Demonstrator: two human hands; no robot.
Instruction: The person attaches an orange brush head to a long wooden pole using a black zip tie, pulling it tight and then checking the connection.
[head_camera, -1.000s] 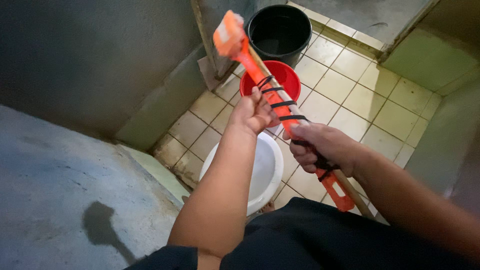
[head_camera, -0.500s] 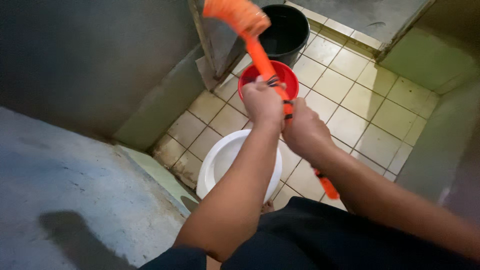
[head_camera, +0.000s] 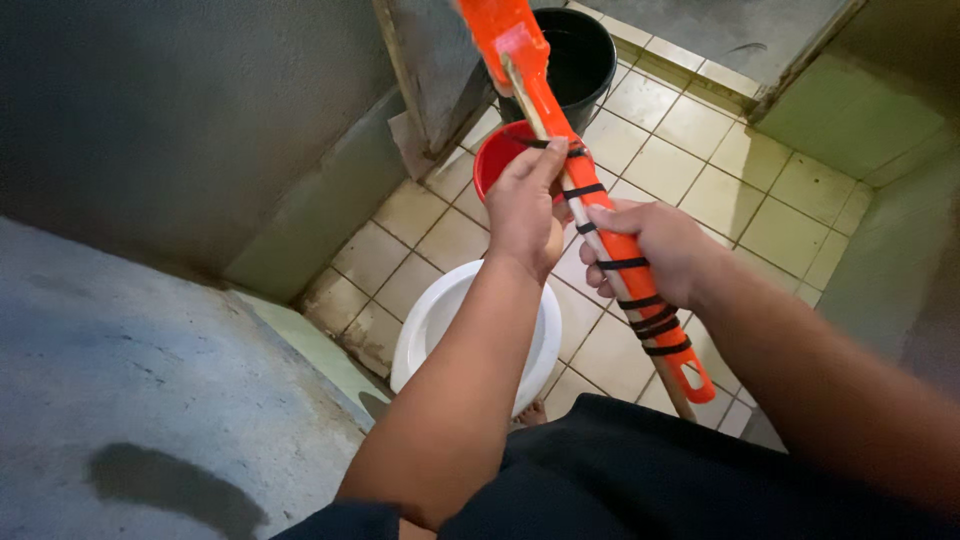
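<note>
Orange brush (head_camera: 560, 120) in both hands; tiled floor (head_camera: 690, 150), grey walls (head_camera: 180, 110).

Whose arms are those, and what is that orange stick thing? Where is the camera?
The camera sits on a person's head and looks down, so you see their own two arms. The left hand grips the orange brush handle higher up, and the right hand holds it lower down. A thin wooden stick is tied along the handle with black bands. Below, on the tiled floor, stand a white bucket, a red bucket and a black bucket. Grey concrete walls surround the corner.
</note>
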